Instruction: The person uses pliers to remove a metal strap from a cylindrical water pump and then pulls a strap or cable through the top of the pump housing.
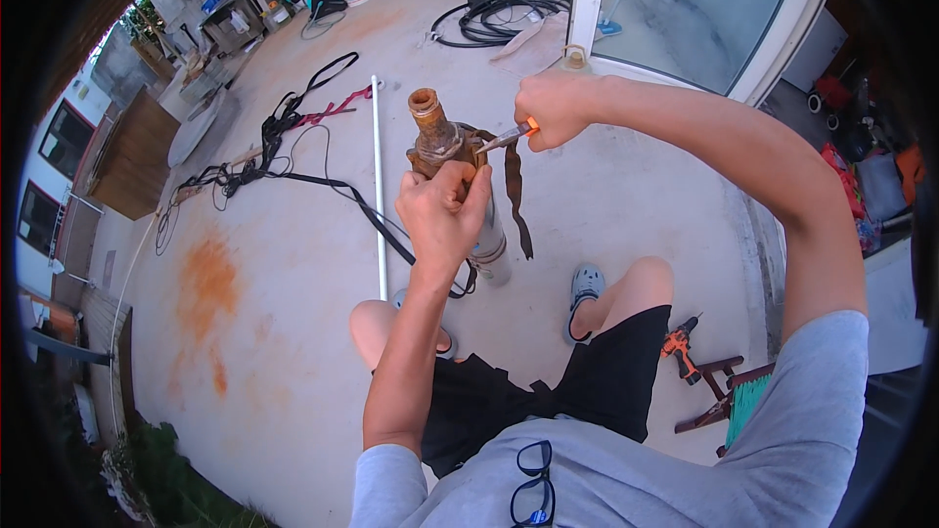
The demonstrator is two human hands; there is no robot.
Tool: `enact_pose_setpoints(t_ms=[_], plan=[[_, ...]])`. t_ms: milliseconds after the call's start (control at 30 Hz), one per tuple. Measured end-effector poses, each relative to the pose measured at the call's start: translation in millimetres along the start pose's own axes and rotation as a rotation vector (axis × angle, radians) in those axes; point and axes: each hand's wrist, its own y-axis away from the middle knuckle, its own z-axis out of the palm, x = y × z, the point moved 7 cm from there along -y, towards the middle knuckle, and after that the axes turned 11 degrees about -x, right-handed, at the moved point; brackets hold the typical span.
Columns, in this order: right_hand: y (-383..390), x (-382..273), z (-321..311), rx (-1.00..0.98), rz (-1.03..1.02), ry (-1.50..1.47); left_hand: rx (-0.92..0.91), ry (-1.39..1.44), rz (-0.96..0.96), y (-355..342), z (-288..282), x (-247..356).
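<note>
An upright cylindrical metal body [491, 254] stands between my knees, topped by a rusty fitting [426, 112] with an open neck. My left hand [442, 210] has its fingers closed on the rusty fitting just below the neck. My right hand [553, 110] grips orange-handled pliers [504, 139], whose jaws are at the fitting's right side, above my left thumb; whether they bite on anything is too small to tell. A dark brown strip [518, 205] hangs down from the fitting on the right.
A white pipe [380, 205] lies left of the cylinder, near tangled black cables and straps [264, 161]. A coiled black hose [479, 24] lies by the glass door [685, 0]. An orange drill [682, 347] and a small stool [738, 401] are at my right; a wooden cabinet [132, 156] stands at the left.
</note>
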Motion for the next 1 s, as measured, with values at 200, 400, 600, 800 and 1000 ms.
enact_pose_setpoints(t_ms=[200, 400, 600, 800, 1000], plan=[[-17.8, 3.5, 2.2, 0.057, -0.263, 0.094, 0.011, -0.026, 0.06, 4.7, -0.1, 10.8], [-25.3, 8.0, -2.0, 0.166, -0.291, 0.168, 0.043, -0.068, 0.091, 2.7, 2.0, 7.7], [1.2, 18.2, 42.5, 0.182, 0.047, -0.138, -0.015, -0.162, 0.053, -2.6, 9.3, 20.2], [60.8, -20.3, 69.7, -0.188, 0.19, -0.995, -0.155, -0.414, -0.162, -4.6, 11.0, 38.2], [86.9, -23.1, 82.3, 0.09, 0.048, -1.208, 0.02, -0.307, -0.143, -0.8, 12.1, 28.7]])
